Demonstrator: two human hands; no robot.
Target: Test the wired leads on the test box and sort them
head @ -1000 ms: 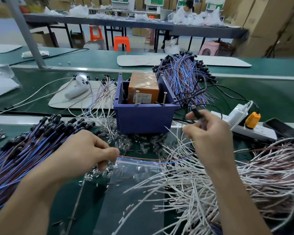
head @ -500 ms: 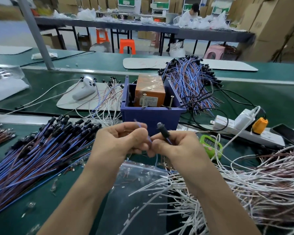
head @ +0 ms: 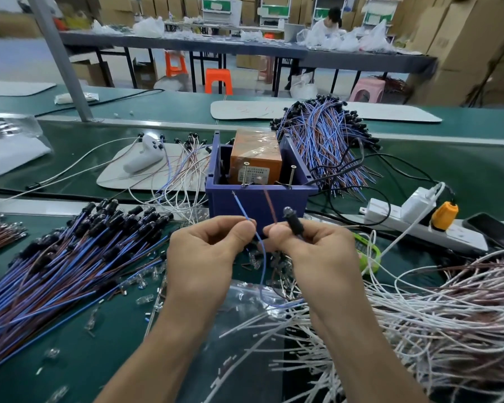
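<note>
My left hand [head: 207,251] pinches the blue wire [head: 242,209] of one lead, its bare tip pointing up toward the test box. My right hand [head: 309,245] pinches the same lead's brown wire [head: 269,205] and holds its black holder [head: 294,221]. The blue test box [head: 256,199] stands just beyond my hands, with an orange block [head: 255,158] inside and two upright screws [head: 291,177] on its front rim. A pile of blue-brown leads [head: 56,257] lies at the left. Another such pile [head: 326,144] lies behind the box on the right.
White and brown wires [head: 419,309] are heaped at the right. A clear plastic bag [head: 245,344] lies under my wrists, with small clear bulbs [head: 146,286] scattered about. A power strip [head: 419,228], a phone [head: 495,231] and a green timer [head: 370,257] sit at the right.
My hands came together in front of the box. They have spread the lead's blue and brown wires apart and raised their tips toward the screws.
</note>
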